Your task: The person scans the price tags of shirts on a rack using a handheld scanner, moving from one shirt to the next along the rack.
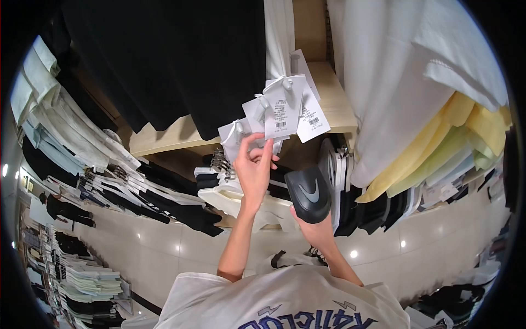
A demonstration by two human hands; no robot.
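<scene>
My left hand (255,167) is raised to a bunch of white price tags hanging from the clothes. Its fingers close on the lower edge of the front price tag (281,107), which carries printed lines and a barcode. Another barcoded tag (313,118) hangs just to the right, and more tags overlap on the left. My right hand (316,229) is wrapped round a black barcode scanner (308,194) with a grey curved mark, held below and right of the tags. Part of its grip is hidden behind the scanner's body.
Black garments (170,60) hang at upper left, and white ones (378,71) at upper right beside yellow clothing (422,153). A wooden shelf (337,104) runs behind the tags. Hangers (219,162) hold clothes below it. A person in dark clothes (68,209) stands far left on the tiled floor.
</scene>
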